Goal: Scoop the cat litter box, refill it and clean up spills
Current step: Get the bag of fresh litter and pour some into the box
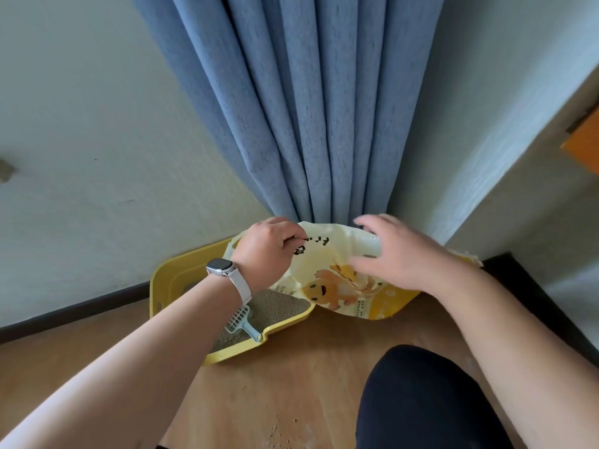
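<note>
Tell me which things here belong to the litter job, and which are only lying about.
For the job: litter bag, litter box, scoop, spilled litter, left hand, right hand.
Just there: curtain, watch, orange board.
</note>
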### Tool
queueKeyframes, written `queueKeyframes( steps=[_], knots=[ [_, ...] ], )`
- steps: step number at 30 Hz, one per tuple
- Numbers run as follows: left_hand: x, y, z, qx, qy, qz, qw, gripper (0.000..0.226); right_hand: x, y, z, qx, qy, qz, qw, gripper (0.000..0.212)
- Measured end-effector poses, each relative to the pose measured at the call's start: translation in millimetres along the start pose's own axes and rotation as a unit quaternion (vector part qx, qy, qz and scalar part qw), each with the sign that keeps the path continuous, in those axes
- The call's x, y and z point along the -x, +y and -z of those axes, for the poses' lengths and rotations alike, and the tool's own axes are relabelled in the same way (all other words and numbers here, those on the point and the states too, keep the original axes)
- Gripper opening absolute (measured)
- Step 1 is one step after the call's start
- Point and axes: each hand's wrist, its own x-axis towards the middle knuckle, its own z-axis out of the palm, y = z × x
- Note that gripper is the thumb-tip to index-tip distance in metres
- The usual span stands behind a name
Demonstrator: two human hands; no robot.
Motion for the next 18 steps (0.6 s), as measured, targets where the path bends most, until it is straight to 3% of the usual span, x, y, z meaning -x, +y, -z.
queueKeyframes(
  steps=[3, 5, 10, 13, 18],
  knots=[
    [0, 8, -2, 0.002, 0.017, -0.043, 0.999, 0.013, -26, -31, -9, 0.040, -0.022, 0.048, 0.998, 0.088],
    [0, 13, -2, 0.005, 0.025, -0.068, 0.997, 0.014, -39, -43, -16, 0.049, -0.046, 0.072, 0.995, 0.083],
    [3, 16, -1, 0.048, 0.044, -0.064, 0.996, 0.013, -49, -52, -21, -0.010, -0.049, 0.081, 0.995, 0.007],
    [8, 17, -1, 0.074, 0.052, -0.031, 0.995, 0.011, -46, -48, -22, -0.041, -0.027, 0.090, 0.995, 0.010],
    [12, -6, 4, 0.064, -0.015, 0.023, 0.998, 0.051, -38, -32, -30, -0.121, 0.011, 0.095, 0.988, 0.012]
  ],
)
